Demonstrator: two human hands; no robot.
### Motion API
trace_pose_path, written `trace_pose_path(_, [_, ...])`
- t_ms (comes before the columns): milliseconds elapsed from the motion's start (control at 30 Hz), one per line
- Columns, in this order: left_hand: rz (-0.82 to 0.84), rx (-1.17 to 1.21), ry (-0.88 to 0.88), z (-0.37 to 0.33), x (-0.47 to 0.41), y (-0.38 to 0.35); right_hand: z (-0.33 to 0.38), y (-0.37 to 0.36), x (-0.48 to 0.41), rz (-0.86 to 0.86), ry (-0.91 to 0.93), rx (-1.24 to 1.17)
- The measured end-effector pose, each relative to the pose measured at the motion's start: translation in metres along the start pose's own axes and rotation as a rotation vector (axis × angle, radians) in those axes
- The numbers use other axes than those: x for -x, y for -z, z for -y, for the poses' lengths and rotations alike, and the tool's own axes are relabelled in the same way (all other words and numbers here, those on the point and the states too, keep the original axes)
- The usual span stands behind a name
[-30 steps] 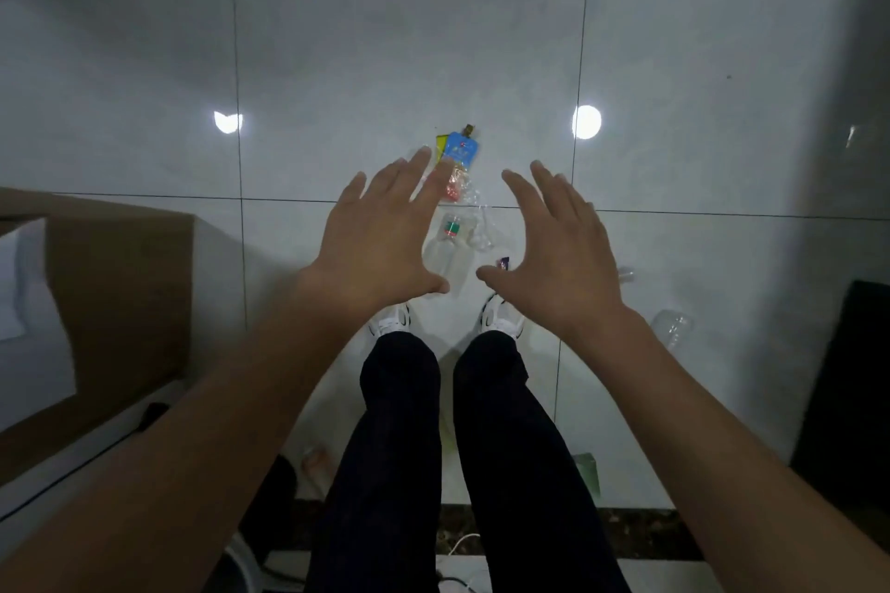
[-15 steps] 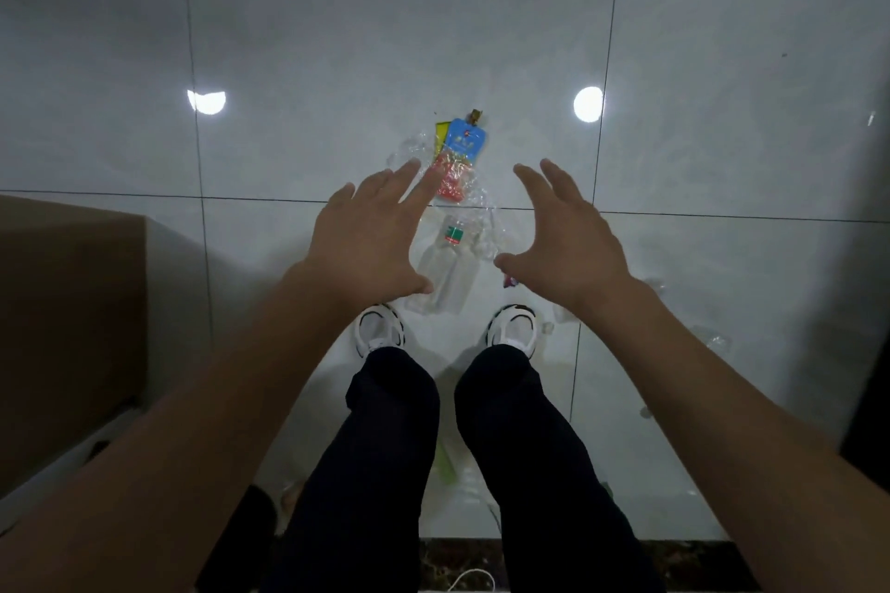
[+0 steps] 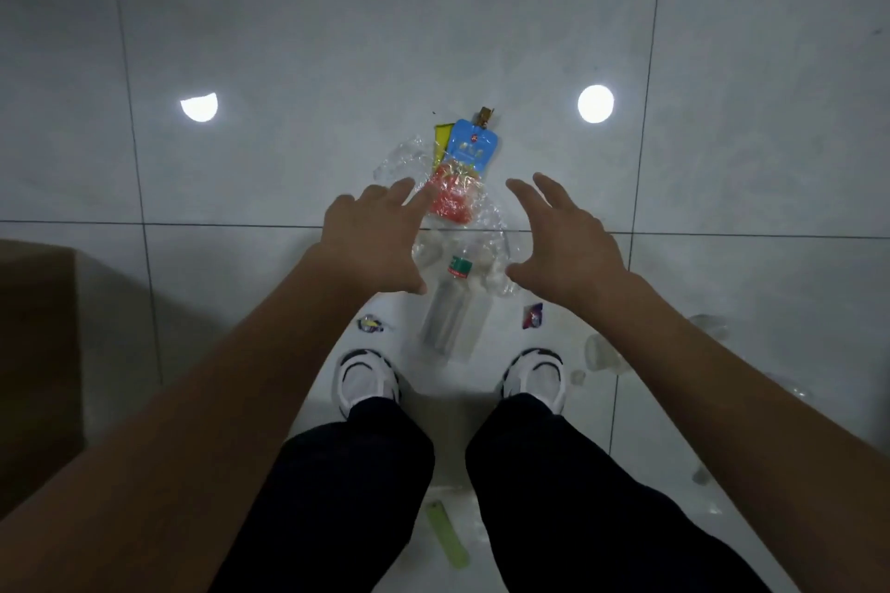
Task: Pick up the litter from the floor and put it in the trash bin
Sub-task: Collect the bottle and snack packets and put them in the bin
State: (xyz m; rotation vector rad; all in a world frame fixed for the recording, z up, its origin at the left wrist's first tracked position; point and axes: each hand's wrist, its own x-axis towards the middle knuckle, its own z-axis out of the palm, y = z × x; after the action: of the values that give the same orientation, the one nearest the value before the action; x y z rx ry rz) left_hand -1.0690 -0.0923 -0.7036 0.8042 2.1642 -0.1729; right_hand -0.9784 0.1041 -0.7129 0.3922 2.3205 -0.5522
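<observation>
Glossy grey floor tiles (image 3: 289, 39) carry the litter by a tile seam: a clear plastic bottle (image 3: 452, 308) and crinkly wrappers (image 3: 452, 197) between spread, empty left hand (image 3: 371, 246) and right hand (image 3: 563, 246). All probably light and slippery; grasp the bottle's middle.

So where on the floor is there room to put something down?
Bare tile lies beyond the blue pouch, around both light reflections, and left of the left hand up to the brown box. It is crowded between the two hands, where the clear bottle and red wrapper lie, and beside the right shoe.
</observation>
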Motion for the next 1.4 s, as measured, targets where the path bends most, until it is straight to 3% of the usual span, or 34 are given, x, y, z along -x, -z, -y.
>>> trace_pose_path(333, [0.041, 0.110, 0.106, 0.000, -0.097, -0.058, -0.041, -0.062, -0.092, 0.048, 0.290, 0.405])
trace_pose_path(567, [-0.084, 0.183, 0.145, 0.007, -0.137, -0.083, -0.054, -0.093, -0.137, 0.081, 0.455, 0.555])
trace_pose_path(967, [-0.196, 0.212, 0.163, 0.007, -0.139, -0.078, -0.072, -0.086, -0.155, -0.080, 0.613, 0.661])
trace_pose_path(1267, [-0.242, 0.279, 0.252, -0.012, -0.153, -0.090, -0.083, -0.052, -0.156, -0.395, 0.638, 0.400])
trace_pose_path(1400, [-0.279, 0.245, 0.272, -0.026, -0.164, -0.101, -0.085, -0.037, -0.153, -0.398, 0.592, 0.413])
